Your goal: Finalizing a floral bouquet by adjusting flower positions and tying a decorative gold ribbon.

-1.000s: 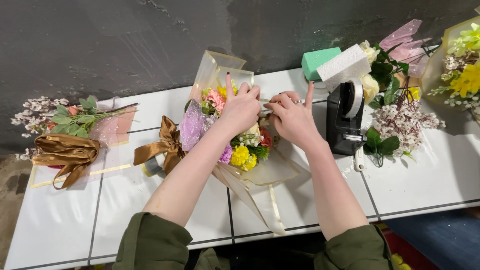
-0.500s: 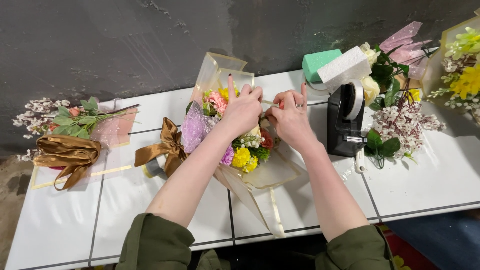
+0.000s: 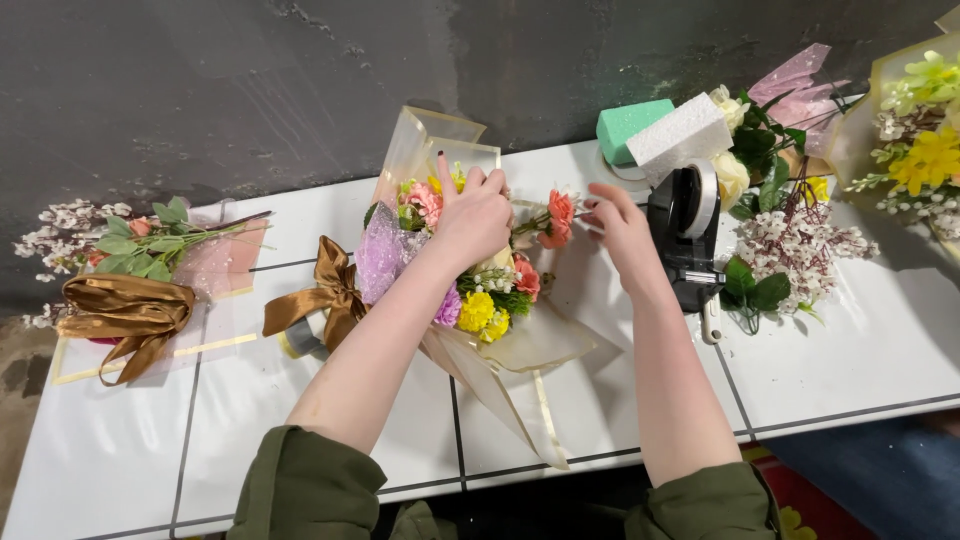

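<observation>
Bouquet (image 3: 470, 290) half hidden under left hand (image 3: 472, 215), its grip clenched on it; right hand (image 3: 622, 228) released.

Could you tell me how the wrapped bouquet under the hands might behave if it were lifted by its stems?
The bouquet probably lifts lightly. Its sheer wrap looks thin, so it would likely flop and crinkle. The flower end seems fuller than the narrow tail, so it may tip head-down.

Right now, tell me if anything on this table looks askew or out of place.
Nothing is spilled or damaged. One oddity: an orange flower sticks out sideways from the bouquet wrap, between the left hand and right hand, away from the other blooms.
</observation>
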